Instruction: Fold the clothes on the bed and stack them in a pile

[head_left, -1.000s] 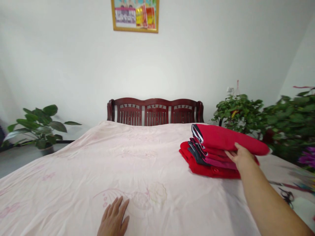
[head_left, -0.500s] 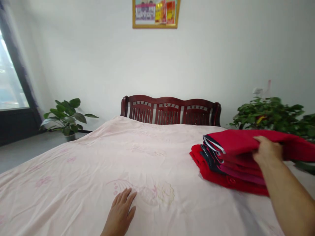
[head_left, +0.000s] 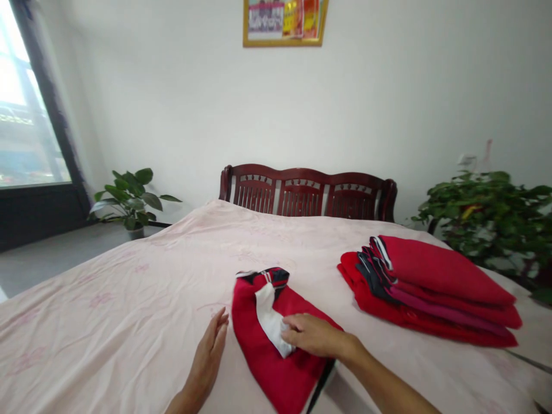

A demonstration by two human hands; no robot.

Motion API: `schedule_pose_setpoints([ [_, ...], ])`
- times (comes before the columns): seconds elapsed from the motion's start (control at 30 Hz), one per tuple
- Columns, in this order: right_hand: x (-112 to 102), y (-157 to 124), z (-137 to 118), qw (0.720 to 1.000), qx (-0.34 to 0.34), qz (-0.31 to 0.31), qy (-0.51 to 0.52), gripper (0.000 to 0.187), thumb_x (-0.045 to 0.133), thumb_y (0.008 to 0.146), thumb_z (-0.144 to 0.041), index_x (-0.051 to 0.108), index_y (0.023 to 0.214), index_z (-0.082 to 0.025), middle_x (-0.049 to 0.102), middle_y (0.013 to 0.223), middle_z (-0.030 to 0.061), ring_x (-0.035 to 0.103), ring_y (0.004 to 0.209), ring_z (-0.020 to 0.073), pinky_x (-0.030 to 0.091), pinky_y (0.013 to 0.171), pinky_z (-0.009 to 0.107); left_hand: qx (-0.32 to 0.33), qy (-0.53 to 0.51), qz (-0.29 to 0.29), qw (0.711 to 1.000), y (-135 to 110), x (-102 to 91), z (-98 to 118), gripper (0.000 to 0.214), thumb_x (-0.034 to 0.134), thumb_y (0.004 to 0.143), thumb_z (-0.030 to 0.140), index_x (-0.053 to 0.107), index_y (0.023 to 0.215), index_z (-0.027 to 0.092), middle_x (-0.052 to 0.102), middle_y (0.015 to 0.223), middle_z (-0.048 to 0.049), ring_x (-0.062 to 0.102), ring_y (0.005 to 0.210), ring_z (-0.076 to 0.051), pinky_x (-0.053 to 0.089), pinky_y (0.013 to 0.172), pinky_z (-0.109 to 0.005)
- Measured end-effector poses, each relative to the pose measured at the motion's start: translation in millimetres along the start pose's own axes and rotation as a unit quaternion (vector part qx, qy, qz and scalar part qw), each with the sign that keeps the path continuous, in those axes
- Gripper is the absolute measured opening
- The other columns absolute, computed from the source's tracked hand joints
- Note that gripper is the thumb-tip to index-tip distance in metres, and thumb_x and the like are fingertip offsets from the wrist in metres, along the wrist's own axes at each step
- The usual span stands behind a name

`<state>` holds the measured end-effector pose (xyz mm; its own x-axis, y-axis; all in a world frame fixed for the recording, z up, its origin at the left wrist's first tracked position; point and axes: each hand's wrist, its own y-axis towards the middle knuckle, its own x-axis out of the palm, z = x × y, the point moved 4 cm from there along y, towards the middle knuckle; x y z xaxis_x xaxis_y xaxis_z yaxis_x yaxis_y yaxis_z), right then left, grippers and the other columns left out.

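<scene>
In front of me on the bed lies a red folded garment (head_left: 280, 374) with a dark, white-striped edge at its far end. A white piece of cloth (head_left: 269, 316) shows on top of it; whether it is part of the garment I cannot tell. My right hand (head_left: 313, 333) rests on the garment, its fingers curled over the near end of the white cloth. To the left, my left hand (head_left: 211, 342) is held just beside the garment, fingers stretched out and holding nothing. A stack of folded red clothes (head_left: 448, 276) with dark and white trim sits at the right.
A pale pink sheet with faint flowers (head_left: 150, 310) covers the bed. Behind it stands a dark red wooden bench back (head_left: 302, 190). Potted plants stand at the left (head_left: 133, 201) and right (head_left: 495, 213). A framed picture (head_left: 284, 23) hangs on the wall.
My right hand has come from the stack to the middle, and a red garment now lies before me. The stack looks lower. My left hand has lifted and turned on its side.
</scene>
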<state>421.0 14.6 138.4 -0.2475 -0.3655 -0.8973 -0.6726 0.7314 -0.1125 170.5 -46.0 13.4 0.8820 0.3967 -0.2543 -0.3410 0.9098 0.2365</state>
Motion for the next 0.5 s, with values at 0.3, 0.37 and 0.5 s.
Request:
schedule_pose_setpoints([
  [0.3, 33.0, -2.9, 38.4, 0.978, 0.060, 0.134, -0.149, 0.048, 0.053, 0.077, -0.022, 0.060, 0.125, -0.019, 0.060, 0.125, 0.0155, 0.052, 0.116, 0.0315, 0.037, 0.096, 0.043, 0.089, 0.110, -0.023, 0.990, -0.1, 9.3, 4.6, 0.042, 0.046, 0.093, 0.037, 0.057, 0.129, 0.021, 0.059, 0.134, -0.0083, 0.054, 0.127, -0.023, 0.040, 0.113, -0.043],
  [0.37, 23.6, 3.6, 55.4, 0.979, 0.099, 0.164, -0.075, 0.032, 0.044, 0.082, -0.019, 0.067, 0.104, -0.020, 0.068, 0.105, 0.0105, 0.060, 0.101, 0.0258, 0.042, 0.086, 0.036, 0.104, 0.128, -0.018, 0.986, -1.6, 11.3, 3.8, 0.039, 0.048, 0.092, 0.034, 0.059, 0.126, 0.023, 0.060, 0.134, -0.0069, 0.053, 0.127, -0.023, 0.041, 0.112, -0.043],
  [0.5, -43.3, 3.5, 82.9, 0.883, 0.137, 0.357, 0.271, 0.028, 0.046, 0.085, -0.038, 0.066, 0.088, -0.019, 0.070, 0.077, 0.0043, 0.063, 0.079, 0.0220, 0.046, 0.068, 0.030, 0.111, 0.121, -0.012, 0.986, -0.9, 11.9, 9.8, 0.036, 0.048, 0.091, 0.033, 0.062, 0.122, 0.023, 0.062, 0.129, -0.0075, 0.056, 0.124, -0.024, 0.042, 0.110, -0.045],
])
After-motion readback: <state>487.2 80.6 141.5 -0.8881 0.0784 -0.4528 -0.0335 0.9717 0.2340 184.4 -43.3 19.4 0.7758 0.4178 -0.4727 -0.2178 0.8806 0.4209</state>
